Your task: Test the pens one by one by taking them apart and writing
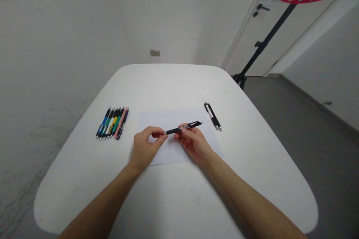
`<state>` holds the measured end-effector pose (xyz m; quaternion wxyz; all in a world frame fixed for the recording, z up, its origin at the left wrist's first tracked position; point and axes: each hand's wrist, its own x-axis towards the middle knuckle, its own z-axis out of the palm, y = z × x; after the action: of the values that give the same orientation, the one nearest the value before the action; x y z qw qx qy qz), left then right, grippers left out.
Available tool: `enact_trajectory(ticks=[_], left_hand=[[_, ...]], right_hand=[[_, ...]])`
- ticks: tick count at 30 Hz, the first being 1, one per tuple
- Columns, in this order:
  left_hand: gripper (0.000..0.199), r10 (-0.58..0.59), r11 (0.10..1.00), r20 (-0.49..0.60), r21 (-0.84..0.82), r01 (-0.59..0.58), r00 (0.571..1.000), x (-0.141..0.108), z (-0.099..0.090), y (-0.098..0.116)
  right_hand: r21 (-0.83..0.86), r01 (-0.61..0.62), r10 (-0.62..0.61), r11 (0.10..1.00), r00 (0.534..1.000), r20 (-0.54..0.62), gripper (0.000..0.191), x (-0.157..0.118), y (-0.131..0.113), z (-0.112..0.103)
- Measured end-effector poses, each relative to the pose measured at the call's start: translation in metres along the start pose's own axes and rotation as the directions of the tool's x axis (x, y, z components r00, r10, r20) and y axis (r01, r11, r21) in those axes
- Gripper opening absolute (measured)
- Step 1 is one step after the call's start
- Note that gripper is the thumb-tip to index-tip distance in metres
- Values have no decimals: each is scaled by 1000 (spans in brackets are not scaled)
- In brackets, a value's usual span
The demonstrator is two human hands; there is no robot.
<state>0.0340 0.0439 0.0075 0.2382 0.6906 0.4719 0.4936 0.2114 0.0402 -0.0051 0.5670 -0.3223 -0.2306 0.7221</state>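
From where I stand, the left hand (146,148) pinches one end of a black retractable pen (182,128) and the right hand (195,143) pinches its barrel, each between thumb and fingers, holding it above a sheet of paper (165,119) on the white counter (238,164). A row of colored pens (112,123) lies left of the sheet, and 2 black-and-silver pens (213,116) lie just beyond its right corner.
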Motion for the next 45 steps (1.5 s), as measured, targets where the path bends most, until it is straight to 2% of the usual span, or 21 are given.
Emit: enact_trajectory(ticks=[4, 7, 10, 13, 17, 21, 25, 28, 31, 33, 38, 45], left_hand=[[6, 3, 1000, 14, 12, -3, 1000, 0, -1, 0], [16, -10, 998, 6, 62, 9, 1000, 3, -7, -3], [25, -46, 976, 51, 215, 34, 998, 8, -15, -11], [37, -57, 909, 141, 416, -7, 988, 11, -18, -21], [25, -74, 823, 231, 563, -71, 970, 11, -17, -29], [19, -87, 808, 273, 581, -93, 958, 11, -16, -29], [15, -124, 887, 229, 461, 5, 966, 13, -16, -23], [16, -229, 965, 178, 172, 199, 957, 13, -13, -17], [22, -350, 914, 181, -152, 377, 919, 13, -8, -10], [24, -394, 854, 198, -281, 438, 897, 11, -4, -6], [24, -436, 771, 231, -402, 493, 870, 9, 0, -1], [24, -442, 781, 202, -393, 486, 874, 10, 1, 2]], right_hand=[[24, 3, -2, 1000, 1000, -24, 27, 0, -1, -1], [42, 11, -8, 999, 999, -53, 27, 1, -2, -3], [49, 20, -16, 999, 997, -81, 26, 2, -4, -4], [52, 23, -18, 998, 995, -97, 26, 2, -4, -5], [57, 23, -17, 998, 995, -99, 27, 2, -4, -4], [57, 24, -17, 998, 994, -107, 29, 2, -5, -2], [47, 29, -24, 998, 994, -104, 29, 2, -4, -2], [43, 29, -24, 999, 995, -98, 29, 2, -4, -2], [39, 28, -24, 999, 995, -94, 29, 2, -4, -1], [33, 26, -23, 999, 995, -94, 29, 2, -4, -1], [28, 31, -28, 999, 995, -101, 29, 2, -5, 0], [-28, 47, -49, 999, 995, -85, 29, 0, -3, 1]])
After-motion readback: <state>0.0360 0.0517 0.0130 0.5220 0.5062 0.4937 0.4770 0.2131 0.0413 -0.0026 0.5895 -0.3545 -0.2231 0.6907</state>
